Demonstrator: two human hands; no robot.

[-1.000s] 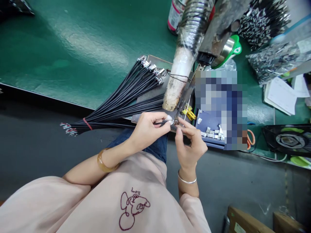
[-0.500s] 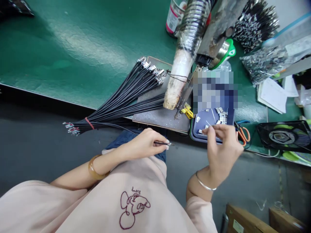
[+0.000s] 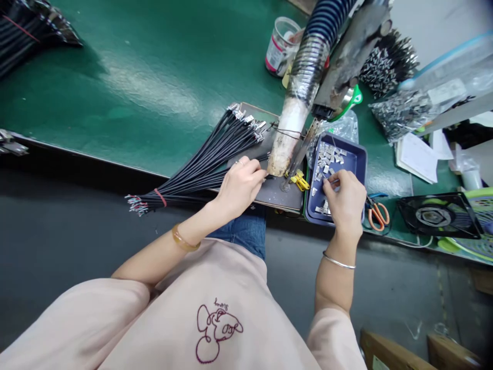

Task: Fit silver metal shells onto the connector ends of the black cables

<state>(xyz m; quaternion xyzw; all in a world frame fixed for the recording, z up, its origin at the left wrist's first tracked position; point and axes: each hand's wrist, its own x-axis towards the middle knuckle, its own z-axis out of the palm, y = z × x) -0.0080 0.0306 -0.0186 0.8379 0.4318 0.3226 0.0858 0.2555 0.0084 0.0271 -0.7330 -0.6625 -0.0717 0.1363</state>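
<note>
Left hand (image 3: 239, 188) points to two o'clock; right hand (image 3: 345, 199) reaches over silver metal connectors (image 3: 330, 154) in the blue plastic tray (image 3: 364, 167).
Both pinch, contents unclear; left has risen beside black cables (image 3: 194, 167) at ten o'clock.

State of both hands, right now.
Left hand: closed, fingertips pinched by the cables; any hold can't be told.
Right hand: fingers bent over the tray; grip can't be told.

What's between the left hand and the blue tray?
Head view, from left hand to blue tray: grey board, then yellow tool beside the tray; white nozzle and metal rod reach over the board.
</note>
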